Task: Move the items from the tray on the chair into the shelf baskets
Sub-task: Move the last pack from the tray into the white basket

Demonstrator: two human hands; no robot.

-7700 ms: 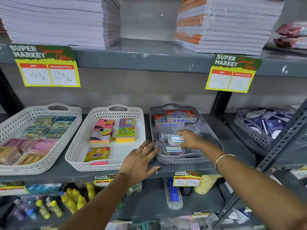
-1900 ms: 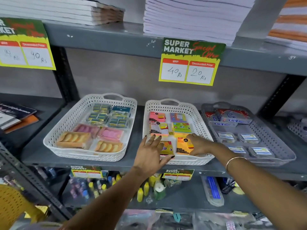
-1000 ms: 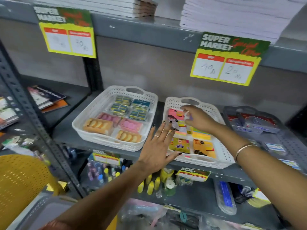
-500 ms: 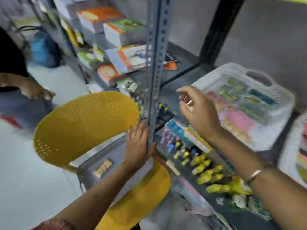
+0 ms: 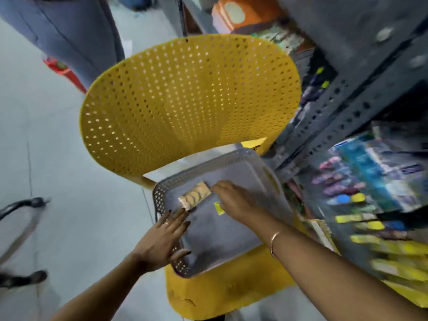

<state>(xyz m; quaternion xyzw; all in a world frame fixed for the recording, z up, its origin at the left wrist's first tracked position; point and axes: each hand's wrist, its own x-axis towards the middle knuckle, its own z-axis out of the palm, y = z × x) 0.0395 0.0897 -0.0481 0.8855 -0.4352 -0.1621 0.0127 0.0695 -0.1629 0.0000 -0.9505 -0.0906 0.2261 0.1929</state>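
A grey perforated tray (image 5: 234, 242) rests on the seat of a yellow plastic chair (image 5: 185, 93). In the tray lies one small tan packet of yellow oval pieces (image 5: 195, 197) and a small yellow scrap (image 5: 218, 208). My right hand (image 5: 234, 200) reaches into the tray, its fingertips touching the packet's right end; the fingers are spread and hold nothing. My left hand (image 5: 163, 239) lies flat and open on the tray's left rim, just below the packet. The shelf baskets are out of view.
The grey metal shelf upright (image 5: 335, 126) stands right beside the chair, with blurred packets and yellow items (image 5: 370, 218) on the low shelves at right. A person's legs (image 5: 69, 35) stand behind the chair. A dark curved object (image 5: 20, 207) sits at the left edge.
The view has swung down from the shelf to the chair. My right hand came down into the tray to the packet; my left hand moved from the shelf post to the tray's rim.
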